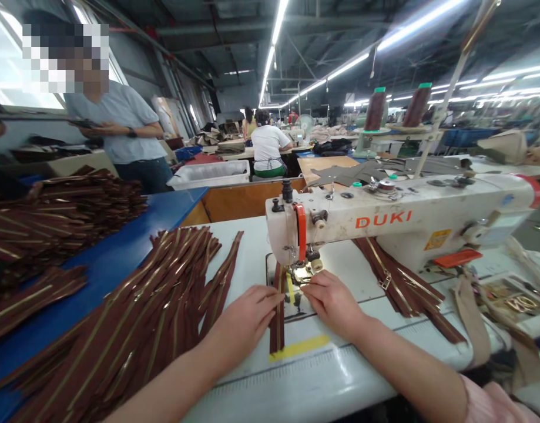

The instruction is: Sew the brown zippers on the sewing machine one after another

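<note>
Where your left hand (252,311) rests: on the brown strip (277,335), fingers together; whether they pinch it cannot be told.
Your right hand (334,302): just right of the strip, thumb and fingertips drawn together by the lit metal (303,274); whether they hold anything cannot be told.
Strip: flat on your table (252,258), running from the machine (384,205) to the yellow tape (302,346).
Left pile (164,282): brown zips, gold teeth, beside your left hand.
Right zips (397,299): a few, beyond your right hand.
Machine: white, marked DUKI.
Blue table (177,205): left of yours, bearing a heap (76,205) of zips.
Cones (375,110): two, green-topped, behind the machine.
Bin (217,176): white, past your table.
Seated person (270,144): white top, back to you.
</note>
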A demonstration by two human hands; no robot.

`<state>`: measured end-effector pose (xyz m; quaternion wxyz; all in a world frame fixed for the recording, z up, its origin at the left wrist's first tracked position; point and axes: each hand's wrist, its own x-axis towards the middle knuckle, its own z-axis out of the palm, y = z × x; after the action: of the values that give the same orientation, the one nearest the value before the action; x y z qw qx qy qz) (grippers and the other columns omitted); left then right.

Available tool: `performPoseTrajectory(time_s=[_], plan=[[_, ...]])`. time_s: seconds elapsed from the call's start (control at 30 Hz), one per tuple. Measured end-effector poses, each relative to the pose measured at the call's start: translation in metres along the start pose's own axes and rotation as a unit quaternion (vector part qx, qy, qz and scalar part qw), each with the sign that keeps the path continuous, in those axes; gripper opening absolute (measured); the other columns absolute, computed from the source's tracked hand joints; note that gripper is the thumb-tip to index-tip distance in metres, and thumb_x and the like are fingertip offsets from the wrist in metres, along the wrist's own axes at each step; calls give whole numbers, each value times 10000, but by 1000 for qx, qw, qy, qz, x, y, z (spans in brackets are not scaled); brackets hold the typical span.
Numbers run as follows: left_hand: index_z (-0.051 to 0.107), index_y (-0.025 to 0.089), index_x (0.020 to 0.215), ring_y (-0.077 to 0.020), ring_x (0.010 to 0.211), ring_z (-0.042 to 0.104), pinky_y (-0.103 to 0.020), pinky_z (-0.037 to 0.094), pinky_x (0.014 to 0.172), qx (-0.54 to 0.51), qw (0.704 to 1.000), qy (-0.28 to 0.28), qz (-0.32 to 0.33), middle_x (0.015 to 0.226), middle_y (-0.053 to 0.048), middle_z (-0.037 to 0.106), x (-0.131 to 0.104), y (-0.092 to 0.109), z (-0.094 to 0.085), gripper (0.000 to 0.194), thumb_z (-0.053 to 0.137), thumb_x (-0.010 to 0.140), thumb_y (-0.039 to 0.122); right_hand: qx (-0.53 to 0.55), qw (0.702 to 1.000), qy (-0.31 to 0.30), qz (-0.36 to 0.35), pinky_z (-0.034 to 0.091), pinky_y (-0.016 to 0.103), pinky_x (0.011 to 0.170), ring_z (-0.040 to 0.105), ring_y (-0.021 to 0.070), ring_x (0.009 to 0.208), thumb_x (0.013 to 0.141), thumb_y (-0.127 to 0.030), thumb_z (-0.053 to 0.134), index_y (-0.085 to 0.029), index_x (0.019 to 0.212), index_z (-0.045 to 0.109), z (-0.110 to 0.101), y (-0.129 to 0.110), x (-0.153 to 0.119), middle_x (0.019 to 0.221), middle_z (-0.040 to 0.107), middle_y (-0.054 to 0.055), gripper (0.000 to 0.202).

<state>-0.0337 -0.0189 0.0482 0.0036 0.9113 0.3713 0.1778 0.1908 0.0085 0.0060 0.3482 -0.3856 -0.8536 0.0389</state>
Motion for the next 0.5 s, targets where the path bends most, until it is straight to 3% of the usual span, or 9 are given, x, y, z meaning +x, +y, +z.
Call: performPoseTrajectory(time_s=[0.13,0.23,0.3,0.4,0.5], plan=[[621,182,954,-199,1178,526,-371,384,1071,34,988,-99,110,1142,-66,639,28,-5,-2,275,490,788,5,-1,1000,-9,-4,445,303,742,520,191,804,928,-148,472,-163,858,681,-6,-9,-10,773,596,65,221],[603,176,856,-209,1095,564,-380,397,1039,33,984,-136,113,1035,-68,651,35,-3,-4,227,486,754,9,44,999,-20,15,451,309,751,529,192,821,930,-148,453,-175,888,685,-10,-21,-20,792,604,65,238],[584,179,816,-213,940,607,-363,473,905,21,986,-146,79,907,-55,651,34,4,-4,197,469,756,31,114,991,-19,60,462,312,772,550,193,859,928,-173,459,-190,978,672,-14,-32,-26,868,622,70,219],[544,197,777,-183,735,600,-290,477,689,-57,991,-114,-49,760,-12,626,29,24,-3,144,453,789,85,243,957,-22,156,483,306,783,587,187,884,908,-256,509,-205,1107,609,-22,-49,-35,1006,634,77,228],[542,208,790,-152,692,578,-248,433,632,-187,967,-45,-167,733,12,613,17,55,-8,90,492,782,133,331,914,-47,229,479,272,655,593,162,708,906,-385,506,-202,907,635,-39,-58,-41,777,639,35,224]])
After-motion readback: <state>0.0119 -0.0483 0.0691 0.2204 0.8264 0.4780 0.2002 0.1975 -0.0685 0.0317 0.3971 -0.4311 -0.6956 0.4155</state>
